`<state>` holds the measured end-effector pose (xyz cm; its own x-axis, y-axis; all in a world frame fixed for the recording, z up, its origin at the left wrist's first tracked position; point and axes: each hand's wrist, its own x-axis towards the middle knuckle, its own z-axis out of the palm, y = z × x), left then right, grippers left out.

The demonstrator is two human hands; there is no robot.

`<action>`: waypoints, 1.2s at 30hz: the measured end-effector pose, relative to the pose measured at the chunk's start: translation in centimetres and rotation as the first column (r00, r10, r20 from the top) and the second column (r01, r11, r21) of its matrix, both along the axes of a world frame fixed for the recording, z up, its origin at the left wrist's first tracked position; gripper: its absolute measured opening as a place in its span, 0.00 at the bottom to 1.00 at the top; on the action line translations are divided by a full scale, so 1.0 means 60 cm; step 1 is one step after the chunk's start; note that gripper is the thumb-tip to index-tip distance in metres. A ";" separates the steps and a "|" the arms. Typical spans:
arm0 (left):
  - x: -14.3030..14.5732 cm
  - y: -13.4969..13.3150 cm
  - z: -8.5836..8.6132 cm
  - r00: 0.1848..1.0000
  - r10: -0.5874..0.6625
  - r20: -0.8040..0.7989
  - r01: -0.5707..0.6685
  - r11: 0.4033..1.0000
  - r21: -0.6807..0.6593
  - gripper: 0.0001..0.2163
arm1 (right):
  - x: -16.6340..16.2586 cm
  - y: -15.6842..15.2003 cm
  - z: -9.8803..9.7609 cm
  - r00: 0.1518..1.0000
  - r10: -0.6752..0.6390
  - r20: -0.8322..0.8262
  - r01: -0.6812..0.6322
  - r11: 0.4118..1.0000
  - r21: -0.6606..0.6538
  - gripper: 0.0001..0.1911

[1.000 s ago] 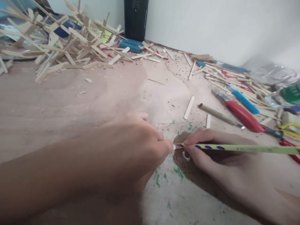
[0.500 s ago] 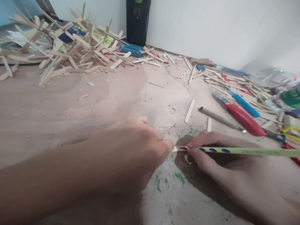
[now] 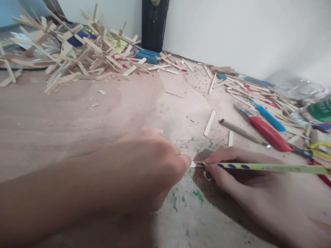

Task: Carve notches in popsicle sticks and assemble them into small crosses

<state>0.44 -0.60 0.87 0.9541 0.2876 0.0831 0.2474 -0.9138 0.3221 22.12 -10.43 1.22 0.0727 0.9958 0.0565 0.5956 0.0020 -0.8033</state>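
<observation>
My right hand (image 3: 240, 175) grips a yellow-green pencil with purple dots (image 3: 261, 167), lying almost flat, its tip pointing left. The tip meets the fingertips of my left hand (image 3: 144, 168), which is curled in a loose fist on the table. Whatever the left fingers pinch there is hidden behind the knuckles; only a small pale bit shows at the pencil tip. Both hands rest on the worn pinkish tabletop (image 3: 90, 113) with green paint flecks around them.
A big heap of wooden craft sticks (image 3: 64, 55) fills the far left. More sticks, a red-handled tool (image 3: 269, 134), a blue-handled tool (image 3: 267, 115), a brown rod (image 3: 240, 132) and a plastic bag (image 3: 300, 89) crowd the right. A loose stick (image 3: 209, 123) lies ahead. A black object (image 3: 154, 24) stands against the white wall.
The hands and pencil hold nearly the same pose. The view has tilted slightly, shifting the scene a little downward in the picture.
</observation>
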 end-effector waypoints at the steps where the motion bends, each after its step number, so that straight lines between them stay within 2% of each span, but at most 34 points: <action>1: 0.001 0.000 0.000 1.000 -0.001 -0.007 0.001 1.000 -0.003 0.06 | 0.000 0.001 0.000 1.000 -0.002 0.010 0.002 1.000 0.014 0.08; 8: 0.002 -0.001 0.003 0.999 0.007 -0.050 -0.010 0.998 -0.055 0.07 | 0.002 0.000 0.003 0.999 -0.006 0.038 0.005 1.000 0.007 0.06; 22: 0.003 -0.002 0.002 0.999 0.014 -0.034 -0.016 0.998 -0.056 0.09 | 0.004 -0.004 0.000 1.000 -0.013 0.004 0.013 0.999 -0.044 0.04; 31: 0.003 -0.001 0.003 0.999 -0.008 -0.032 0.007 0.999 -0.045 0.08 | 0.002 0.000 0.002 0.999 -0.026 0.037 0.026 1.000 -0.005 0.04; 36: 0.005 -0.001 0.002 1.000 0.000 -0.026 -0.001 1.000 -0.020 0.09 | 0.000 0.001 0.007 0.999 -0.010 0.037 0.012 0.999 -0.053 0.05</action>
<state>0.76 -0.63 1.02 0.9558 0.2894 0.0523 0.2564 -0.9071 0.3339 22.12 -10.38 1.61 0.0828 0.9965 0.0066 0.6244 -0.0467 -0.7797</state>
